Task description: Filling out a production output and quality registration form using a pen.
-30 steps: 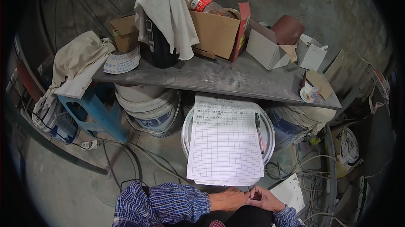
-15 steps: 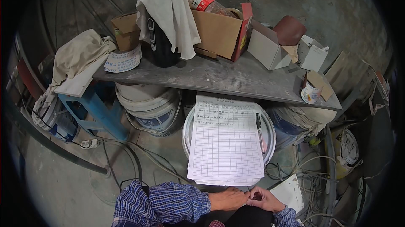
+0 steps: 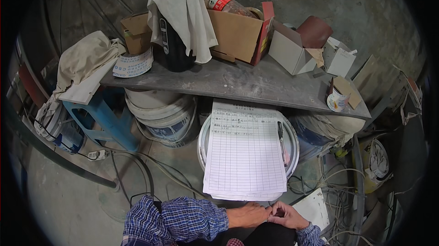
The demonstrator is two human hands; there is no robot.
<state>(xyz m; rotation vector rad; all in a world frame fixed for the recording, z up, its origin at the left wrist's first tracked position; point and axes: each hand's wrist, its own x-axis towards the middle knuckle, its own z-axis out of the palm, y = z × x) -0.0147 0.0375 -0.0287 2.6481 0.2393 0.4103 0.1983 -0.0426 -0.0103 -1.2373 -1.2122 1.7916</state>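
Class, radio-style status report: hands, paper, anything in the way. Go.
Left hand and right hand touching, empty, below form. Form flat on bucket lid, pen alongside. Nothing between hands and form.

White ruled form [image 3: 244, 154], blue-checked sleeve [image 3: 183, 218], blue stool [image 3: 103, 118] at left, brown cardboard box [image 3: 235, 33], grey shelf [image 3: 256, 84].

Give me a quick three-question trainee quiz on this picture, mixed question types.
1. True or false: the pen lies on the right side of the ruled form.
2. What drapes over the black kettle? A. white cloth B. blue towel C. plastic bag
3. Fill in: the form rests on a white ____ lid.

Key
1. True.
2. A: the white cloth covers it.
3. Bucket. The left hand and right hand meet just below it, fingers together.
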